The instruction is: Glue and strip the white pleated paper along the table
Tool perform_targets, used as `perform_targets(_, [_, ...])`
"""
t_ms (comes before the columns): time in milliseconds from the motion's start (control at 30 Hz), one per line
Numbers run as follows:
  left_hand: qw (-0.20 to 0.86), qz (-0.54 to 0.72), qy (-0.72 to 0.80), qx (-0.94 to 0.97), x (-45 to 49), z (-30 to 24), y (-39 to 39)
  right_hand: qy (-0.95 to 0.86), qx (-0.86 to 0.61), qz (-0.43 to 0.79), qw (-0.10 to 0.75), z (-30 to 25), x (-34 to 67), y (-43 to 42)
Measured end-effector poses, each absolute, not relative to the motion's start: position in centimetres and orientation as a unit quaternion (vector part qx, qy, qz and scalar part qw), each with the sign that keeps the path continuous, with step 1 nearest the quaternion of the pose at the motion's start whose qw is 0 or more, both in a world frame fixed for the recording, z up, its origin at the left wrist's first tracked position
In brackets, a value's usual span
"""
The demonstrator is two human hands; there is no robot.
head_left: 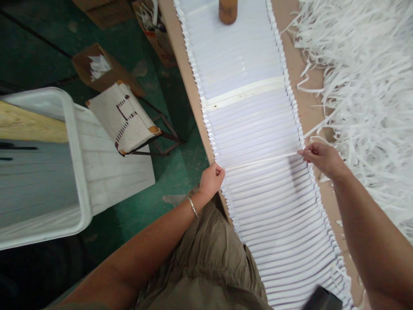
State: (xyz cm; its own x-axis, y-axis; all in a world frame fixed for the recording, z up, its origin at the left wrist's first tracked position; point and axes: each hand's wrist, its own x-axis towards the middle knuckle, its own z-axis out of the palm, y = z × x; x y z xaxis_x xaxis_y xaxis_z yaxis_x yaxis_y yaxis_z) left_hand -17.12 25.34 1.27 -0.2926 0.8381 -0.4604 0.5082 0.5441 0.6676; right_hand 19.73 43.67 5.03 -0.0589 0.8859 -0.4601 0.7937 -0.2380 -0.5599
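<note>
A narrow white strip is stretched across a long row of overlapping white sheets. My left hand pinches the strip's left end at the row's left edge, with a bracelet on that wrist. At the right edge, the fingers of my right hand are closed on the other end. A wider cream-white band lies over the sheets farther up. Past it stands a brown bottle or jar, cut off by the top of the view.
Loose white strips are heaped on the right side of the brown table. Near me lies a black object. On the green floor at left are a stool, a large white tub and a cardboard box.
</note>
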Motion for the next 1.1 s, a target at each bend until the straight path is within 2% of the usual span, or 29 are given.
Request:
perform_targets(133, [0.405, 0.21, 0.782, 0.426, -16.9, 1.3, 25.4, -0.588, -0.691, 0.413, 0.075, 5.2, 19.2, 44.1])
perform_targets(700, [0.403, 0.215, 0.788, 0.414, -16.6, 1.3, 25.6, -0.601, -0.695, 0.369, 0.141, 3.0, 18.8, 44.7])
perform_targets(1100, [0.388, 0.185, 0.793, 0.431, -16.7, 0.9, 25.7, -0.641, -0.701, 0.281, 0.138, 0.4, 18.7, 44.8])
